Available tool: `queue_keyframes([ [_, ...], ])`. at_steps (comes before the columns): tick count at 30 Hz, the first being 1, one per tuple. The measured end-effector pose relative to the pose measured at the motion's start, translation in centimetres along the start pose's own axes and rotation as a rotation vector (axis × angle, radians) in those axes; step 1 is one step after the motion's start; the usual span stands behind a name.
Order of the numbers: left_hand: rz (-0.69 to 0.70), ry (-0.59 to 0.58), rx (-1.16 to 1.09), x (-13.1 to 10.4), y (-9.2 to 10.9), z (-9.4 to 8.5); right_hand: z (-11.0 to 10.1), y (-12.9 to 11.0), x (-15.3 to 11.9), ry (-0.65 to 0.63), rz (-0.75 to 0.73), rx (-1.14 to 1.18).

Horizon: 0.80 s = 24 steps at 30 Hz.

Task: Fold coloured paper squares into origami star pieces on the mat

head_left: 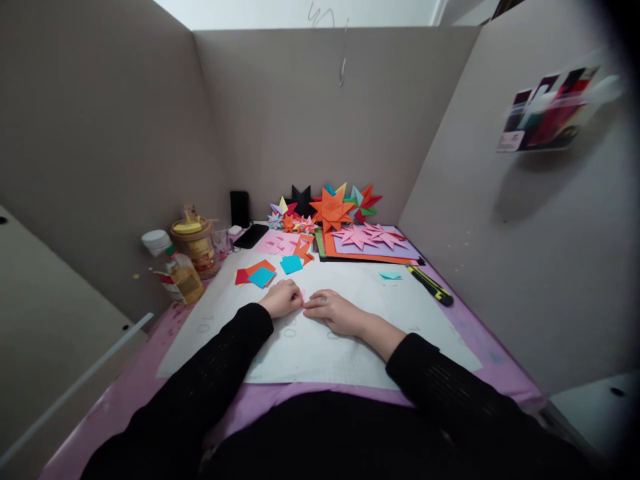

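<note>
Both hands meet near the middle of the white sheet (345, 363), with a small piece of pink paper (303, 294) between them, mostly covered by the fingers. My left hand (283, 298) is closed, its curled fingers at the paper's left side. From the right, my right hand (333, 311) pinches the paper's edge down against the sheet. Just beyond the left hand lie a blue paper square (261, 277) on red and orange ones, and a second blue square (291, 265). A folded turquoise paper piece (390, 275) rests on the right of the sheet.
Folded paper stars (333, 208) stand along the back. Pink stars (356, 236) lie on stacked coloured paper. A yellow-black utility knife (431, 287) is at the right edge. Left are a bottle (186, 283), a tub (197, 250) and a phone (251, 236). Grey panels (330, 113) surround the table.
</note>
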<state>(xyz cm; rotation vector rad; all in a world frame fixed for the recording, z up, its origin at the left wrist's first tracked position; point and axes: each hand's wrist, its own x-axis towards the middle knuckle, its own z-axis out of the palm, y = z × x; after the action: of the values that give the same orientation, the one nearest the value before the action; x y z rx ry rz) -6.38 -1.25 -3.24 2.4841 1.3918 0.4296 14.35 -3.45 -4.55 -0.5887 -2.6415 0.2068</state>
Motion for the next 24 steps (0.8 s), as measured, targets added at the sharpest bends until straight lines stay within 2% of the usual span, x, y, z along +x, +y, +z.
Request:
queue_keyframes([
  [4, -0.016, 0.003, 0.008, 0.1, 0.1, 0.1, -0.2, -0.3, 0.0, -0.008, -0.016, -0.009],
  [9, -0.039, 0.011, 0.026, 0.0, 0.1, 0.2, -1.0, -1.3, 0.4, -0.095, -0.05, -0.099],
  [16, -0.175, 0.133, 0.024, -0.6, 0.1, -0.4, -1.8, -3.1, 1.1, -0.156, -0.051, -0.223],
  [24, -0.248, 0.187, 0.003, -0.5, -0.6, -0.5, -1.6, -3.0, 0.5, -0.127, 0.018, -0.121],
])
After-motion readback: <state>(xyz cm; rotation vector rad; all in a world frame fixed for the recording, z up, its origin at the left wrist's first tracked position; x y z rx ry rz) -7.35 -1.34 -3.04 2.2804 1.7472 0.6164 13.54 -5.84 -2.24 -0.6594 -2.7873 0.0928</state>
